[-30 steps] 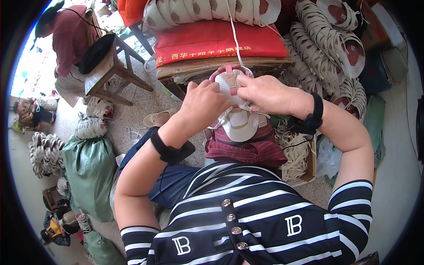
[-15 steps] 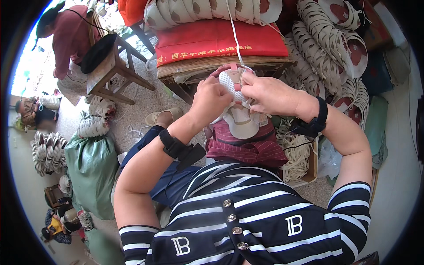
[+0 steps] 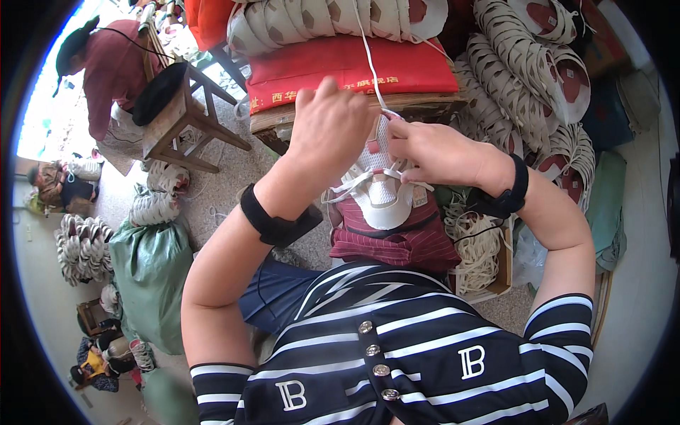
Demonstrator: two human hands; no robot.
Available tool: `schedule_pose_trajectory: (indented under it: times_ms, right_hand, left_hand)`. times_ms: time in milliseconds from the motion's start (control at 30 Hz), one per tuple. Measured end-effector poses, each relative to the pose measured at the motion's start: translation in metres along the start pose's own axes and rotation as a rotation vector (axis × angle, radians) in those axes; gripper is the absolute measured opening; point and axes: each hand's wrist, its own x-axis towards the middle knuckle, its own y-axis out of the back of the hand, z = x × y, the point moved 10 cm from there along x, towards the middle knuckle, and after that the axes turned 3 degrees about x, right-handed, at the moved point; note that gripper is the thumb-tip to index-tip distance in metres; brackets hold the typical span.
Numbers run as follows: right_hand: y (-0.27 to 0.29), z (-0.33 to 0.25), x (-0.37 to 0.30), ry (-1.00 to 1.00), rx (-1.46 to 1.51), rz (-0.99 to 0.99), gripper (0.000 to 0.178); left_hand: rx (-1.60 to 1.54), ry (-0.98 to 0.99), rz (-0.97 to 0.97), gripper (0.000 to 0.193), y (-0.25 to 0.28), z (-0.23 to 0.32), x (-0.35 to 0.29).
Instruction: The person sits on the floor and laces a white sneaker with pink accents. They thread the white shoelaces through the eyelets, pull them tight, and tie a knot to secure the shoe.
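Wooden worktop (image 3: 425, 104) under red cloth (image 3: 283, 71), right hand (image 3: 446, 152) with fingers clamped on white shoe (image 3: 386, 216), left hand's (image 3: 329, 120) fingers curled, hold unclear

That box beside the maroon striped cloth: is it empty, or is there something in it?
Not empty: the open-topped box holds a tangle of pale, lace-like strands. How deep they go, I can't tell.

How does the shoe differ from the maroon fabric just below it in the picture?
The shoe is mostly white; the maroon fabric has thin pale stripes. The right hand holds the shoe, but no hand touches the maroon fabric. Both are partly hidden from view.
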Motion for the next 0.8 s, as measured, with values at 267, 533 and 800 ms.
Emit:
schedule_pose_trajectory:
  times_ms: [267, 533, 800]
  right_hand:
    - [-0.001, -0.004, -0.002, 0.057, 0.000, 0.135, 0.036]
    - [-0.002, -0.004, -0.004, 0.091, 0.002, 0.186, 0.028]
    - [-0.003, -0.004, -0.002, 0.097, 0.045, 0.139, 0.025]
  left_hand:
    - [-0.236, -0.008, -0.387, 0.019, -0.051, 0.000, -0.046]
    - [-0.281, 0.112, -0.264, 0.016, -0.054, 0.001, -0.052]
    - [-0.437, 0.177, -0.140, 0.012, -0.059, -0.005, -0.056]
